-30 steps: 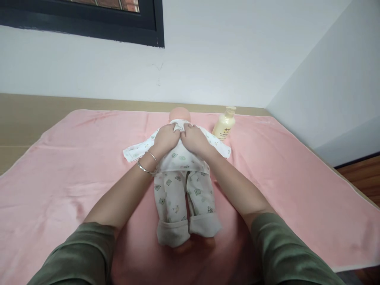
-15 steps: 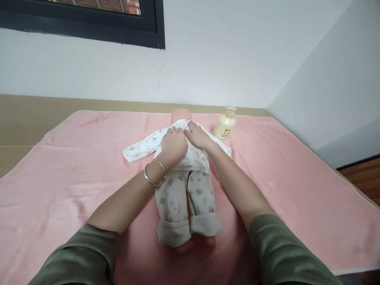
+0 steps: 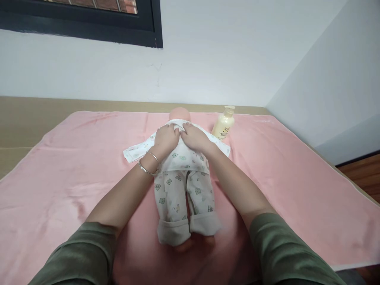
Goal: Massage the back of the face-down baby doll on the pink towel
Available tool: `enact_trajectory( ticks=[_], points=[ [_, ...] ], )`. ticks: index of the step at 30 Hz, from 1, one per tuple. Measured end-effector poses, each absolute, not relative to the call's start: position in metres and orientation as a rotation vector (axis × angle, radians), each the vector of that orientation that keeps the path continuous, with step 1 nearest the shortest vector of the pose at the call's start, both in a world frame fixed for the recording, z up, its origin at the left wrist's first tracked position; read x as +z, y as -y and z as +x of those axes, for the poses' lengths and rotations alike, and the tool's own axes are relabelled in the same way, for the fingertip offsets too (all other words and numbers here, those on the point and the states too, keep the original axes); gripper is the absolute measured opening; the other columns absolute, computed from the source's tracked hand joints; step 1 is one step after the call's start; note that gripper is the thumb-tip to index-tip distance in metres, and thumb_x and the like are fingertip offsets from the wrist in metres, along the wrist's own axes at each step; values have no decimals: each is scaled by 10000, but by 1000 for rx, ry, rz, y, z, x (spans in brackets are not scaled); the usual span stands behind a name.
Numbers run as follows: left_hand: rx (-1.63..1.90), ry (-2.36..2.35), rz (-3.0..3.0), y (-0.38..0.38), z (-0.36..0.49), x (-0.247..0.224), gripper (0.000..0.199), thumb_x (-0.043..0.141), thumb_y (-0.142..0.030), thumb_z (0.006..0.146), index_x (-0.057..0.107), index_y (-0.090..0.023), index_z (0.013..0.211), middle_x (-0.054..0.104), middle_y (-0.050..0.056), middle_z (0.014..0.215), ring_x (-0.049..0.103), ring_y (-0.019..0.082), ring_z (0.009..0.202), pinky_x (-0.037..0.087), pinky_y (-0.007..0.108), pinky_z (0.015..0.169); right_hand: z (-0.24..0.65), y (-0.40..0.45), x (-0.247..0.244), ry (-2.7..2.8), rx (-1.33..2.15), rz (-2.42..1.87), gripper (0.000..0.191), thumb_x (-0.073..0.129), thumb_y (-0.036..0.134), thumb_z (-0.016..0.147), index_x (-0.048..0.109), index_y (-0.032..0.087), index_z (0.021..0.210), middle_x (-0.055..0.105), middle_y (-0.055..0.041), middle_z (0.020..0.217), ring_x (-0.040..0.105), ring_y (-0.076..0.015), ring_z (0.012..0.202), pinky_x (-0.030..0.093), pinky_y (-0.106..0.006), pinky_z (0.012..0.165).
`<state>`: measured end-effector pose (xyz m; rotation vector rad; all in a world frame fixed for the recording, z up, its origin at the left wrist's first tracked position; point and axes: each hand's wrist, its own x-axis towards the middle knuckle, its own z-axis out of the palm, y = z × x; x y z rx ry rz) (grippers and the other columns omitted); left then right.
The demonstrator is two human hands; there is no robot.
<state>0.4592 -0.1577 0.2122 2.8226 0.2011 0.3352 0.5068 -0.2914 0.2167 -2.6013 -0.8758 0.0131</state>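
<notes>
A doll lies on the pink sheet with its smooth head (image 3: 179, 114) pointing away from me and its feet towards me. It wears a white printed baby top (image 3: 190, 160) and matching trousers (image 3: 175, 194) with rolled cuffs. My left hand (image 3: 168, 138), below a wrist with silver bangles, has its fingers closed on the top's cloth near the neckline. Just beside it, my right hand (image 3: 194, 136) also grips the cloth, thumb towards the left hand. The fabric is creased between them. My fingertips are partly hidden.
A pale yellow pump bottle (image 3: 223, 124) stands right of the doll's shoulder. The pink sheet (image 3: 282, 178) covers most of the wooden surface (image 3: 26, 118). White walls rise behind and at the right, with a dark window frame (image 3: 118, 35) at the upper left.
My left hand has moved slightly left and up, and my right hand a little left and down. The cloth near the neckline has bunched between them. The doll stays in place.
</notes>
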Motion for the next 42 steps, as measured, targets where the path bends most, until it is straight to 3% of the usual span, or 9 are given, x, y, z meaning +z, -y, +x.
enact_trajectory(
  ticks=[7,12,16,21,27,33,38,42],
  points=[
    [331,-172,2950,185,444,215,442,292,-132,996,604,-23,1288,645,251,1312,574,371,1287,469,458,1070,526,293,206,866,-125,-2606,552,352,355,1045,492,6,1448,497,-251,1569,461,-343,1463,339,-457,1234],
    [364,-130,2863,167,455,211,414,310,-212,1013,641,-96,1233,686,208,1263,609,340,1233,470,444,1075,501,287,216,815,-132,-2759,538,294,322,1081,499,-22,1440,547,-271,1506,508,-369,1397,365,-480,1189],
    [299,-153,2737,149,465,210,420,290,-254,1014,679,-129,1115,728,187,1187,669,305,1107,506,400,964,473,280,223,891,-188,-2836,446,325,234,1062,565,11,1365,635,-267,1349,570,-360,1296,408,-452,1140],
    [266,-202,2701,148,465,213,435,284,-274,1014,685,-128,1102,737,187,1175,681,301,1072,508,383,905,463,279,229,922,-136,-2865,449,345,109,996,564,20,1378,643,-248,1347,593,-349,1262,460,-434,1074],
    [300,-151,2840,166,453,222,405,319,-223,1010,645,-87,1208,688,219,1276,629,334,1226,489,433,1042,503,294,226,782,-15,-2682,465,329,353,1071,641,91,1296,678,-208,1366,642,-343,1238,491,-441,1055],
    [158,-135,2900,175,449,230,356,348,-118,959,678,-117,1093,692,233,1182,655,323,1163,495,436,1034,515,298,219,792,-77,-2696,532,330,422,1072,653,63,1295,683,-212,1374,633,-360,1270,453,-454,1101],
    [211,-192,2780,164,457,222,392,349,-252,988,669,-133,1180,686,220,1276,638,351,1202,509,461,1003,510,292,219,768,-89,-2757,527,302,400,1083,637,54,1296,696,-219,1332,644,-366,1221,473,-460,1058],
    [188,-242,2696,151,465,213,467,341,-392,998,676,-140,1205,703,213,1279,654,376,1181,519,478,970,488,278,220,694,-149,-2830,466,308,294,1076,602,31,1324,671,-228,1351,600,-359,1263,434,-480,1109]
  ],
)
